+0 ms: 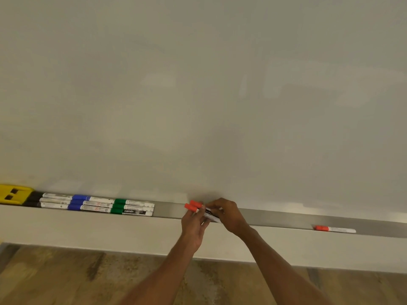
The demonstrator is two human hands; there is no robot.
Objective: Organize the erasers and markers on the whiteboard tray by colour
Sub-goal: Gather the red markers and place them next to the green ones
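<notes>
Both hands meet over the middle of the metal whiteboard tray (169,211) and together hold two red-capped markers (193,205), caps pointing left. My left hand (193,225) pinches them from below near the caps. My right hand (226,213) covers their white barrels. On the tray's left lie grouped markers: black-capped (33,200), then blue-capped (78,202), then green-capped (119,205). A yellow eraser (12,193) sits at the far left end. One more red-capped marker (334,229) lies alone far right on the tray.
The white board (198,95) fills the view above the tray. Below the tray runs a pale wall band (88,230), then a wooden floor (66,278).
</notes>
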